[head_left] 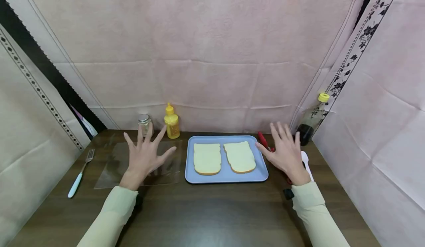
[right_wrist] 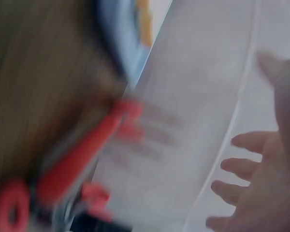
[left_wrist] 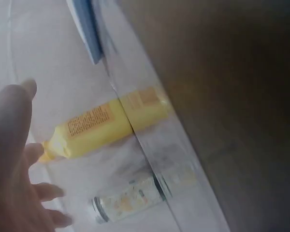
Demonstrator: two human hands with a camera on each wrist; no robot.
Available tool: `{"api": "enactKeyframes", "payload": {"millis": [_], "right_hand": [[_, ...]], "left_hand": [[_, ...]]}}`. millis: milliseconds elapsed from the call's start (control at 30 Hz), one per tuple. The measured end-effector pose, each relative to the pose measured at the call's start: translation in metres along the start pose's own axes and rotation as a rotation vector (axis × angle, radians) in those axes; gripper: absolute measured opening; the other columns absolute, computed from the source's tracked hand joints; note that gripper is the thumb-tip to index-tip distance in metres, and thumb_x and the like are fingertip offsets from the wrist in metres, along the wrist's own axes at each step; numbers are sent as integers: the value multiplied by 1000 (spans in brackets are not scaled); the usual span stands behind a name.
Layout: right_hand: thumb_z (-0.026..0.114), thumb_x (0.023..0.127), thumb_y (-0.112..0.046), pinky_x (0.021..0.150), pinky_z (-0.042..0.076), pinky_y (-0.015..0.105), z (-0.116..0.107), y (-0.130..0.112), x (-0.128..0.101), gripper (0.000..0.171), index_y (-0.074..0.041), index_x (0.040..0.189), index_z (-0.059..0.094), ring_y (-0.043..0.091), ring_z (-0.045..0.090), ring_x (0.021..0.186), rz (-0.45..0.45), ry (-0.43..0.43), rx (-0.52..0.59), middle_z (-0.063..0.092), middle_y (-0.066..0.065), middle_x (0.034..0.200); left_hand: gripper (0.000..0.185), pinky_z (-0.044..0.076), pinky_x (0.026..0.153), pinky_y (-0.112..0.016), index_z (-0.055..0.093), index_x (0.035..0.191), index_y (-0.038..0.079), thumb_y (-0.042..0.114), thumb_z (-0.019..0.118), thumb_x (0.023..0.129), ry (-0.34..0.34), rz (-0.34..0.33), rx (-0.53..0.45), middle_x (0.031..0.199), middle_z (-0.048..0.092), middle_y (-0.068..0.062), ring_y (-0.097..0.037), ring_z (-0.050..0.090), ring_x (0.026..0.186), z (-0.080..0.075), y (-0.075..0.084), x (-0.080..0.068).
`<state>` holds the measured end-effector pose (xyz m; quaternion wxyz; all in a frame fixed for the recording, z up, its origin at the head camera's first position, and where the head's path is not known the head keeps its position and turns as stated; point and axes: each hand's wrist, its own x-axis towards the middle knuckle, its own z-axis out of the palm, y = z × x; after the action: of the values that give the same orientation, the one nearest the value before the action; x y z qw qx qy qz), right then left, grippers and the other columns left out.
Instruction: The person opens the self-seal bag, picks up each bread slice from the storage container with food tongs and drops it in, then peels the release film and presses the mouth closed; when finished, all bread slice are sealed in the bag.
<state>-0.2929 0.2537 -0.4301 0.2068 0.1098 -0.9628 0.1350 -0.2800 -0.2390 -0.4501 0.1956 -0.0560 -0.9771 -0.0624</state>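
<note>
In the head view, the left hand (head_left: pixel 143 160) is above a clear sheet (head_left: pixel 113 169), its grip wide with fingers spread; beyond the fingertips stand a metal-lidded jar (head_left: pixel 144 119) and a yellow squeeze bottle (head_left: pixel 172 124). A blue tray (head_left: pixel 227 179) lies between the hands on the table (head_left: pixel 212 214), carrying a left bread slice (head_left: pixel 207 159) and a right bread slice (head_left: pixel 239 157) side by side. The right hand (head_left: pixel 284 153) is beside it, its grip also wide; the thumb tip overlaps the tray's right edge, though contact cannot be told. Near this hand are a red-handled tool (head_left: pixel 263 141), a yellow-capped bottle (head_left: pixel 308 123) of dark liquid and a white spoon (head_left: pixel 304 157). A fork (head_left: pixel 79 177) lies far left.

In the left wrist view, parted fingers show near the squeeze bottle's tip and the jar.

In the right wrist view, the fingers are apart, and the red-handled tool is blurred.
</note>
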Motion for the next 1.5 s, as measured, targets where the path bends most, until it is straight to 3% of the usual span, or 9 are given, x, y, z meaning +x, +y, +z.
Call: {"api": "enactKeyframes", "payload": {"millis": [100, 200, 333, 433, 633, 867, 1033, 1267, 1500], "right_hand": [[72, 101, -53, 128, 27, 71, 8, -27, -1, 87, -3, 165, 41, 46, 37, 160, -132, 24, 75, 38, 23, 173], [75, 102, -40, 123, 43, 62, 19, -64, -4, 77, 0, 162, 46, 42, 48, 154, -247, -22, 191, 46, 22, 168], [72, 105, -35, 125, 42, 57, 38, -117, -2, 71, 0, 161, 46, 37, 50, 154, -351, -169, 301, 50, 21, 166], [68, 107, -35, 129, 39, 54, 52, -155, 4, 69, 1, 161, 46, 33, 47, 156, -418, -287, 344, 49, 20, 167], [60, 112, -38, 129, 41, 43, 72, -218, 15, 61, -1, 160, 50, 27, 46, 158, -477, -497, 338, 49, 14, 168], [56, 114, -40, 127, 43, 39, 89, -252, 15, 55, -6, 157, 55, 24, 50, 155, -452, -663, 235, 52, 9, 167], [55, 114, -34, 127, 44, 39, 94, -257, 12, 48, -7, 154, 60, 24, 52, 153, -478, -678, 166, 53, 7, 166], [53, 109, -12, 125, 45, 36, 92, -261, 12, 45, -6, 154, 60, 23, 52, 153, -509, -670, 148, 53, 6, 166], [51, 107, -5, 124, 46, 34, 92, -261, 12, 48, -7, 154, 59, 23, 50, 155, -509, -692, 162, 52, 6, 167]], "left_hand": [[82, 2, 124, -86, 40, 169, 28, 70, 60, 102, -34, 27, -3, 177, 28, -22, -50, 15, 166, -3, -3, -5], [71, 17, 126, -81, 49, 163, 15, 55, 64, 106, -54, 67, -41, 169, 44, -25, -49, 37, 159, -3, -2, -8], [60, 44, 119, -70, 58, 155, 5, 38, 71, 106, -79, 117, -114, 154, 62, -24, -46, 59, 142, 0, 2, -6], [51, 56, 107, -62, 64, 149, 6, 30, 74, 105, -147, 147, -191, 146, 69, -20, -41, 68, 131, 4, 4, -3], [41, 61, 101, -56, 70, 144, 9, 22, 75, 105, -336, 189, -315, 141, 73, -13, -31, 73, 122, 10, -1, 0], [36, 57, 109, -58, 74, 139, 10, 19, 75, 104, -414, 192, -337, 146, 70, -15, -38, 67, 135, 9, -8, -1], [27, 58, 107, -58, 80, 129, 10, 18, 77, 103, -387, 191, -352, 145, 70, -17, -40, 67, 135, 8, -13, -4], [12, 64, 96, -53, 87, 109, 19, 16, 80, 100, -290, 159, -333, 138, 76, -11, -34, 74, 123, 8, -22, -8], [15, 61, 101, -58, 85, 115, 16, 16, 76, 103, -140, 190, -441, 127, 81, -9, -33, 75, 120, -3, -38, -6]]}}
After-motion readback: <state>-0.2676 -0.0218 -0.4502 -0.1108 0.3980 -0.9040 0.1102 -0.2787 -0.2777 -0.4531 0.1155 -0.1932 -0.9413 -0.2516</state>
